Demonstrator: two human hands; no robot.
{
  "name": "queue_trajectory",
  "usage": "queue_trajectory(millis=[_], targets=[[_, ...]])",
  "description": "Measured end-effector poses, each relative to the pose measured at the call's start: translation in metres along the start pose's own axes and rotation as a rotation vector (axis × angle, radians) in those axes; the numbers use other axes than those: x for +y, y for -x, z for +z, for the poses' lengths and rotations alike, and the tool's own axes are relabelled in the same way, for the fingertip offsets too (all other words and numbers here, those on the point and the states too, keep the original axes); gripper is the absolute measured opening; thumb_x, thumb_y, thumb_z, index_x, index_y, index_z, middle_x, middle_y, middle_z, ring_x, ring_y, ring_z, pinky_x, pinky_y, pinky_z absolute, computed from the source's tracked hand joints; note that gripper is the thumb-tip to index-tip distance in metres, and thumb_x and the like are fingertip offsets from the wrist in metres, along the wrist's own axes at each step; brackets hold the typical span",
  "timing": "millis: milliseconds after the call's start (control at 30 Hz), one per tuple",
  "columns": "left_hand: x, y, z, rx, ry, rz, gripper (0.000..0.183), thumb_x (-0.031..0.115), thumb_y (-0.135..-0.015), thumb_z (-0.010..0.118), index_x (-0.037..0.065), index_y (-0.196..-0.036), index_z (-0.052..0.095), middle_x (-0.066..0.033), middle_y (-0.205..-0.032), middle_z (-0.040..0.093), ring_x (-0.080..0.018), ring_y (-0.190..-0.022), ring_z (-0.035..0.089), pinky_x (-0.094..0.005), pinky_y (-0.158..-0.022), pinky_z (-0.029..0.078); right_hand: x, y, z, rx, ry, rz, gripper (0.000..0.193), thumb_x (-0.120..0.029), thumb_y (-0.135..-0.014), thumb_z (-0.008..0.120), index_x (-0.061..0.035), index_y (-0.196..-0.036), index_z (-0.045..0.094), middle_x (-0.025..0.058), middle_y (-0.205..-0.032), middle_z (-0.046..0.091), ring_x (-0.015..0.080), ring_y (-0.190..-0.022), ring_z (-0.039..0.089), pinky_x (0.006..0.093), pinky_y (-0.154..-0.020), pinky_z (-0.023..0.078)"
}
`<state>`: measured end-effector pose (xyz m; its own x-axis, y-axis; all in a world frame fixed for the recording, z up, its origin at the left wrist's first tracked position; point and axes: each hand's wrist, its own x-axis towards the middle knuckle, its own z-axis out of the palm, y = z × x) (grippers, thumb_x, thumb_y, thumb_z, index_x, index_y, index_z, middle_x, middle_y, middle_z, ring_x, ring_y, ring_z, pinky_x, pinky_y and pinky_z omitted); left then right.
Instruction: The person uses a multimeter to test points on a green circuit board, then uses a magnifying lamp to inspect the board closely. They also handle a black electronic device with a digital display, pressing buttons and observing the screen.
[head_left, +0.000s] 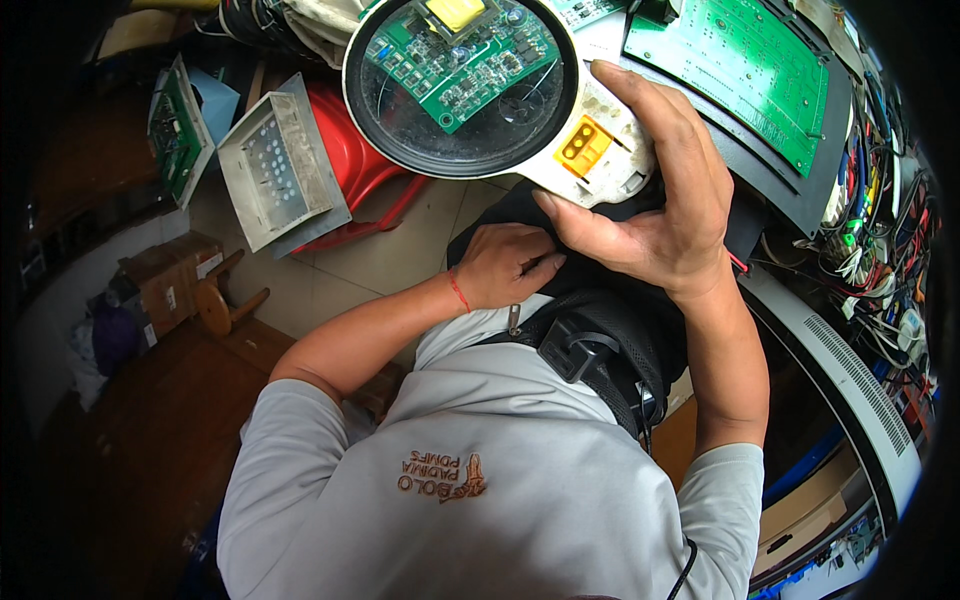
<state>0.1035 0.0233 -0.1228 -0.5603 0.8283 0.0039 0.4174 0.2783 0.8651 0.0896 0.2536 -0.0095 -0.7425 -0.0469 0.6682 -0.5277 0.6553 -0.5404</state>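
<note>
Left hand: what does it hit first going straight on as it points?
Likely the right hand, on its thumb side; depth is unclear, so the left hand might pass beneath.

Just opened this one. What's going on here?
The person's right hand grips a white-bodied magnifier by its handle end, thumb on one edge and fingers on the other. Through the lens shows a green circuit board with a yellow-topped part. The left hand is near the lap, with no tool visible in it. A larger green board lies to the right.
</note>
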Motion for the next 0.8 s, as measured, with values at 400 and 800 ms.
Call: queue_trajectory(millis=[400,800], targets=[[0.0001,-0.0001,0.0013,0.024,0.001,0.017,0.018,0.021,-0.094,0.077,0.008,-0.086,0.069,-0.0102,-0.077,0.067,-0.0356,-0.072,0.069,-0.0489,-0.065,0.053,0.0000,-0.0001,0.0000,-0.005,-0.017,0.006,0.083,-0.020,-0.070,0.097,0.0119,-0.138,0.061,0.0264,-0.132,0.073,0.0366,-0.112,0.075,0.0414,-0.097,0.060],[-0.0034,-0.0002,0.0040,0.056,0.000,0.055,0.017,0.020,-0.093,0.078,0.008,-0.086,0.069,-0.0106,-0.078,0.068,-0.0356,-0.072,0.069,-0.0489,-0.065,0.054,-0.0005,-0.0006,-0.0007,-0.009,-0.003,0.008,0.083,-0.020,-0.070,0.097,0.0115,-0.138,0.061,0.0265,-0.133,0.072,0.0379,-0.113,0.074,0.0424,-0.098,0.059]])
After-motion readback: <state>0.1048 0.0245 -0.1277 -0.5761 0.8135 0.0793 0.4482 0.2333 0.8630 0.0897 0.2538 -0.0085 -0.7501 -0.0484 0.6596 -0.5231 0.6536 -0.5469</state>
